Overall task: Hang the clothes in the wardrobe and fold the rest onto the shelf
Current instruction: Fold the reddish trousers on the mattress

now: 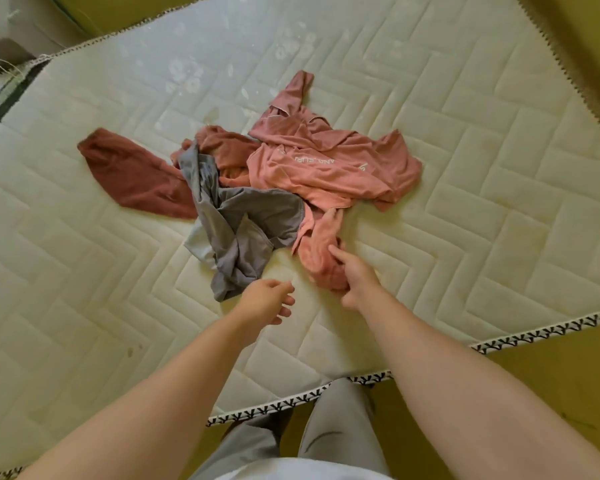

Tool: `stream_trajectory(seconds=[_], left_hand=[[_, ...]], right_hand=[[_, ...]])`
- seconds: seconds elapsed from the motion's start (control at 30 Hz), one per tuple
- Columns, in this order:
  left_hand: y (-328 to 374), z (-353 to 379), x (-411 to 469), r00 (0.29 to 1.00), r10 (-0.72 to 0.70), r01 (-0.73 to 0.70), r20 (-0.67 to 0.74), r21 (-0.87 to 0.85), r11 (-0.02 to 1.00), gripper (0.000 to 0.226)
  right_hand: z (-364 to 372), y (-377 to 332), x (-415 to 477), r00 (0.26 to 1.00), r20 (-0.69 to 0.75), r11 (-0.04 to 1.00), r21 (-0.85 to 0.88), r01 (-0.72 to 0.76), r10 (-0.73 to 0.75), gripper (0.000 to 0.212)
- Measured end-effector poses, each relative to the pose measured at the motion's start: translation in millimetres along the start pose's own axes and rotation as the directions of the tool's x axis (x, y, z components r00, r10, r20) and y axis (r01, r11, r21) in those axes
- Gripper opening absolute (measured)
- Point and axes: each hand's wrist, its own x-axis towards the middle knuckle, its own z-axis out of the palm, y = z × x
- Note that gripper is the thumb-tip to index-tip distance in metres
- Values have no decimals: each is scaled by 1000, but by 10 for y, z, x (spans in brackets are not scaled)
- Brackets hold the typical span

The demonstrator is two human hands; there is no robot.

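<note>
As right hand [355, 277] seemingly grips pink shirt [326, 168] | mattress [465, 237] edge near

pink shirt [329, 168], grey garment [243, 226] — quilted cream mattress [465, 209]

- The pink shirt [329, 171] lies near the middle of the mattress [465, 98] and has a line of white letters on it.
- The letters are upside down from here, and folds hide some of them.
- The parts that show look like "AND" and "EUR".
- More white marks sit nearer the shirt's right end, too crumpled to read.
</note>
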Motion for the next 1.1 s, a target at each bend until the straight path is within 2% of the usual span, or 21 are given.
stream_trajectory(seconds=[0.1,0.13,0.17,0.2,0.23,0.27,0.3,0.33,0.37,0.43,0.53,0.6,0.7,0.77,0.83,0.9,0.93,0.97,1.0,1.03,1.1], left_hand=[[221,-109,-343,997,42,-23,68,-260,965,50],[270,-163,-399,989,131,-147,-67,-363,920,54],[352,-290,-305,930,184,-312,-318,-419,853,54],[488,-212,-395,824,329,-552,-462,-524,648,50],[546,-201,-505,704,337,-696,-625,-511,505,44],[480,-275,-710,776,347,-626,-527,-576,526,37],[548,-444,-954,896,378,-429,-234,-681,594,33],[632,-521,-1020,930,367,-226,21,-755,615,34],[706,-674,-1012,958,262,-101,120,-712,695,32],[851,-1012,-1034,950,289,-134,121,-677,724,30],[922,-1396,-1419,910,415,-322,-9,-645,693,35],[825,-1680,-1598,871,489,-420,-54,-600,681,31],[631,-2105,-2011,715,699,-562,33,-567,602,39],[525,-2346,-2262,623,773,-610,120,-544,576,42],[426,-2511,-2190,602,786,-606,137,-563,562,42],[310,-2614,-2085,649,752,-602,118,-524,602,30],[237,-2665,-2030,681,728,-607,83,-492,624,17],[167,-2709,-2027,727,676,-548,118,-492,676,27],[79,-2741,-2007,789,581,-448,199,-462,765,53],[1,-2756,-1980,813,516,-375,270,-435,819,65],[-119,-2757,-1884,868,444,-367,223,-315,876,62]], right_hand=[[297,-41,-893,965,262,992,-124,26,8,20],[377,-57,-1200,938,347,987,-158,43,15,20],[437,-67,-1465,904,427,981,-187,55,31,20],[486,-77,-1695,868,494,977,-206,61,50,20],[517,-75,-1879,834,548,970,-230,75,66,21],[544,-80,-2040,812,579,965,-248,89,75,24],[549,-77,-2117,800,596,963,-250,98,73,30],[539,-74,-2185,792,607,968,-231,99,63,38],[523,-63,-2223,799,600,973,-206,103,42,43],[533,-46,-2287,840,542,973,-188,131,-8,52],[726,-32,-2368,941,321,940,-278,198,-104,60],[936,-56,-2406,960,231,926,-304,224,-157,65],[1344,-60,-2510,944,292,937,-260,233,-154,79],[1671,11,-2621,918,383,952,-229,204,-105,72],[1993,95,-2694,896,428,962,-176,208,-116,52],[2280,162,-2711,893,398,962,-75,261,-211,40],[2376,173,-2689,893,364,959,-3,285,-264,45],[2437,171,-2683,885,359,951,26,309,-297,49],[2482,163,-2683,877,349,943,76,324,-329,47],[2482,157,-2747,870,350,937,106,332,-348,43],[2490,186,-2881,823,407,917,120,381,-396,40]])
